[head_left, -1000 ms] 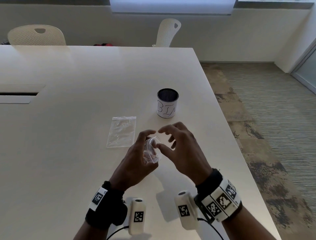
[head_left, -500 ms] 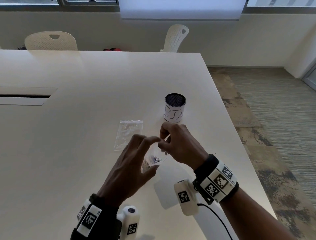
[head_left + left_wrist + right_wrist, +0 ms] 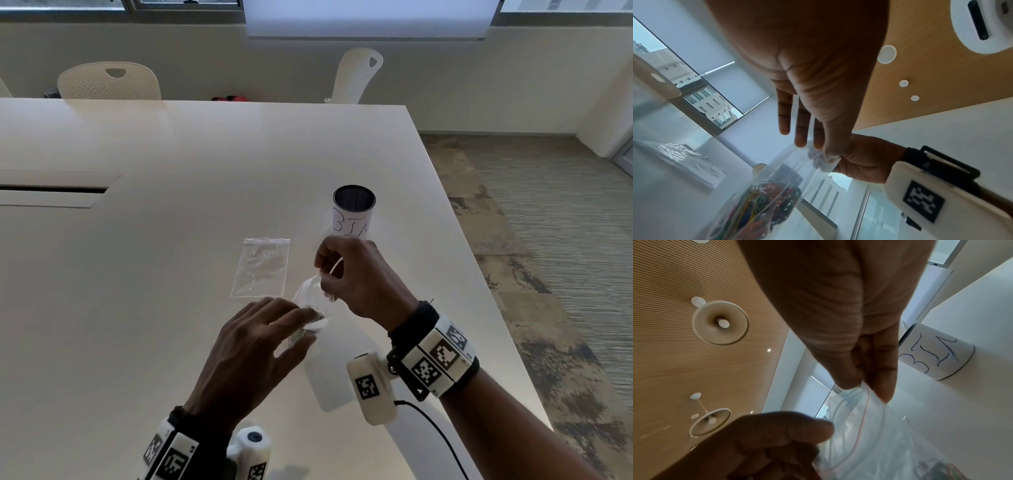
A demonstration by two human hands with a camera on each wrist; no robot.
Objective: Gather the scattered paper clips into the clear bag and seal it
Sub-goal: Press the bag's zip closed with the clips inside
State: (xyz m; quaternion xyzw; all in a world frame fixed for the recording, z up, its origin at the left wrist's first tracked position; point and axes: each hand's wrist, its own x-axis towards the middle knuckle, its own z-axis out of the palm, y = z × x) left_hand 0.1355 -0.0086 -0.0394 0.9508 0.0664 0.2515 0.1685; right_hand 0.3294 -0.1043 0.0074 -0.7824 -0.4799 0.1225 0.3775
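"Where did all the paper clips [image 3: 764, 206] go? I don't see any on the table [image 3: 171, 205]."

"They look to be inside the little clear bag [image 3: 313, 301] already. From the left wrist view you can see a pile of them at the bottom, red and green and yellow ones all tangled up."

"So who is holding the bag?"

"The right hand [image 3: 356, 277] is. Its thumb and fingers pinch the top corner, right by the red zip line, and lift it a bit off the table. The left hand [image 3: 250, 349] is beside the lower part. Its fingers are mostly straight and spread, and the tips seem to touch the bag near the clips (I can't tell if the thumb pinches it too)."

"Is the bag shut yet?"

"I don't think so. In the right wrist view the mouth still curves open, like a little ring. So the gathering looks done, and the sealing is what's left, I'd say. Somebody needs to press the zip closed all the way along."

"What's that other stuff?"

"There's a second bag [image 3: 260, 267] lying flat just beside the hands, and a round cup [image 3: 352, 212] with 'BIN' written on it a little farther back. Two chairs stand behind the table."
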